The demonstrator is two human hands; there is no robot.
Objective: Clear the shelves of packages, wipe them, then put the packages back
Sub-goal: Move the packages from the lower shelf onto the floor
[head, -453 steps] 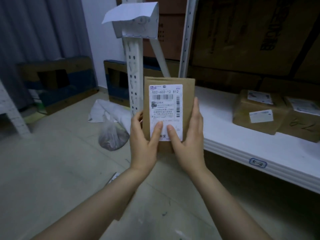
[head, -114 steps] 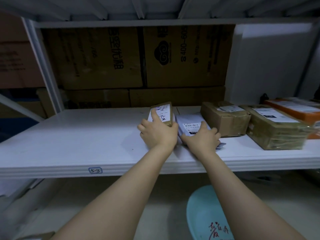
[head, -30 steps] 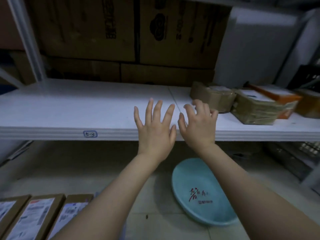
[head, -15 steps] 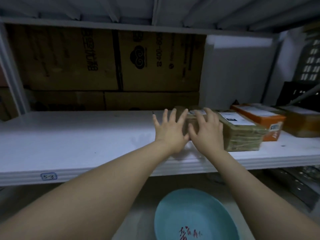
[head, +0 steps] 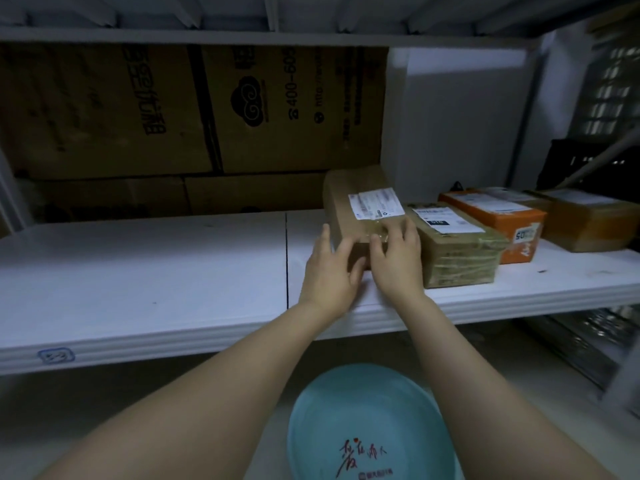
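A brown cardboard package (head: 356,199) with a white label stands tilted up on the white shelf (head: 138,271), its far end raised. My left hand (head: 329,268) grips its near left corner, and my right hand (head: 398,258) holds its near front edge with curled fingers. Right beside it lies a tape-wrapped brown package (head: 457,251), then an orange box (head: 498,220) and another brown box (head: 588,220) further right.
Large cardboard cartons (head: 194,112) line the back of the shelf. A light blue plastic basin (head: 367,427) sits on the floor below my arms. A dark crate (head: 588,164) stands at the far right. The shelf's left half is bare.
Both hands went from hovering flat over the shelf edge to closing on the brown package, and its far end has lifted off the shelf.
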